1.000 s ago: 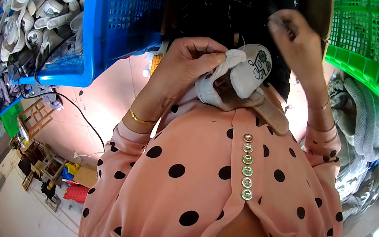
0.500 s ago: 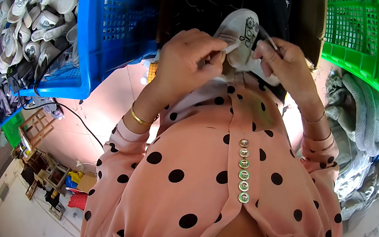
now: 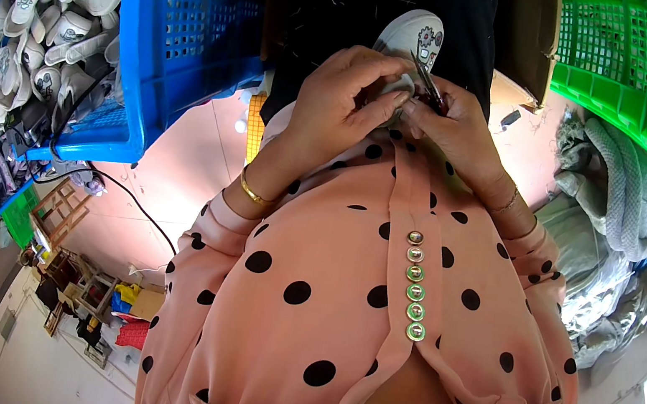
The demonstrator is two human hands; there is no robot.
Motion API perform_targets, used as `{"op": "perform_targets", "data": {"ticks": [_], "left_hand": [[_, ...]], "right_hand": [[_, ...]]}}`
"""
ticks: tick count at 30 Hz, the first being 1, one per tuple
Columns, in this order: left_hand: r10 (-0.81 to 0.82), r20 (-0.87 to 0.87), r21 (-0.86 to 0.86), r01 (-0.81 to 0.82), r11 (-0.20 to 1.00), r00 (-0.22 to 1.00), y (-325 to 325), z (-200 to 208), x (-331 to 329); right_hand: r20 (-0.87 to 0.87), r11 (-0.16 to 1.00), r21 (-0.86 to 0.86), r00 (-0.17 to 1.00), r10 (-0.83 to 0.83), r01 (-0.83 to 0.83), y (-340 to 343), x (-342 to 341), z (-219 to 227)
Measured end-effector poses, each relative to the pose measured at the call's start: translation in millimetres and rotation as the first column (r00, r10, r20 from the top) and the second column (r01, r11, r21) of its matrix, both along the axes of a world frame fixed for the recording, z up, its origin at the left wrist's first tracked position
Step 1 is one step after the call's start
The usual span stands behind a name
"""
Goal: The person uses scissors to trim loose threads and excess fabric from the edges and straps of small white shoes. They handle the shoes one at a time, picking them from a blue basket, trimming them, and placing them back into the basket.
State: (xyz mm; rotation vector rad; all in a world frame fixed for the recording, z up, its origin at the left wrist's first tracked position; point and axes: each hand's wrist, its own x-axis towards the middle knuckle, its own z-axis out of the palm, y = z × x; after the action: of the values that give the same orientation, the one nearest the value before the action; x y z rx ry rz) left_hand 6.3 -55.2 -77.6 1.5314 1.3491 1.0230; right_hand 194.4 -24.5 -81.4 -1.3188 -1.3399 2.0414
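Note:
On my dark-trousered lap lies a white shoe upper (image 3: 415, 32) with a printed gear pattern; its lower part is hidden behind my hands. My left hand (image 3: 349, 96) is closed, pinching a pale edge of the upper between thumb and fingers. Close beside it, my right hand (image 3: 461, 126) is closed round small dark metal scissors (image 3: 425, 78). Their pointed blades stick up past the fingers, over the upper, next to the left fingertips. Whether the blades touch the material I cannot tell.
A blue plastic crate (image 3: 141, 46) stands at my left, beside a heap of white shoe uppers (image 3: 65, 17). To my right are a green crate (image 3: 602, 98) and grey bundled material (image 3: 604, 196). A cardboard box (image 3: 530, 49) edges my lap. A black cable (image 3: 133, 201) crosses the floor.
My hands have come together over the shoe upper, the right one moving left. The scissors now point upward between them, and more of the upper is covered.

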Motion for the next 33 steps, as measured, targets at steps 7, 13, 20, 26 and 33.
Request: {"op": "perform_targets", "data": {"ticks": [7,13,20,26,33], "left_hand": [[-0.057,0.007,-0.077,0.057,0.995,0.998,12.4,-6.3,1.2],[0.184,0.232,-0.272,-0.118,0.955,0.955,2.3,-14.4,4.2],[0.188,0.238,-0.246,-0.128,0.961,0.953,-3.1,-20.8,5.3],[0.192,0.272,-0.25,-0.124,0.96,0.943,-3.7,-21.0,6.5],[0.362,0.496,-0.445,-0.127,0.886,0.789,-3.5,-16.6,4.3]], "right_hand": [[0.048,0.999,0.044,0.999,-0.003,0.001,-4.6,2.0,-1.9],[0.258,0.836,0.532,0.966,-0.009,-0.134,10.1,22.4,4.9],[0.727,0.392,0.601,0.68,0.092,-0.696,39.6,27.9,31.4],[0.813,0.265,0.525,0.569,0.127,-0.809,49.5,16.2,43.1],[0.72,0.392,0.608,0.688,0.094,-0.69,52.6,17.0,37.1]]}}
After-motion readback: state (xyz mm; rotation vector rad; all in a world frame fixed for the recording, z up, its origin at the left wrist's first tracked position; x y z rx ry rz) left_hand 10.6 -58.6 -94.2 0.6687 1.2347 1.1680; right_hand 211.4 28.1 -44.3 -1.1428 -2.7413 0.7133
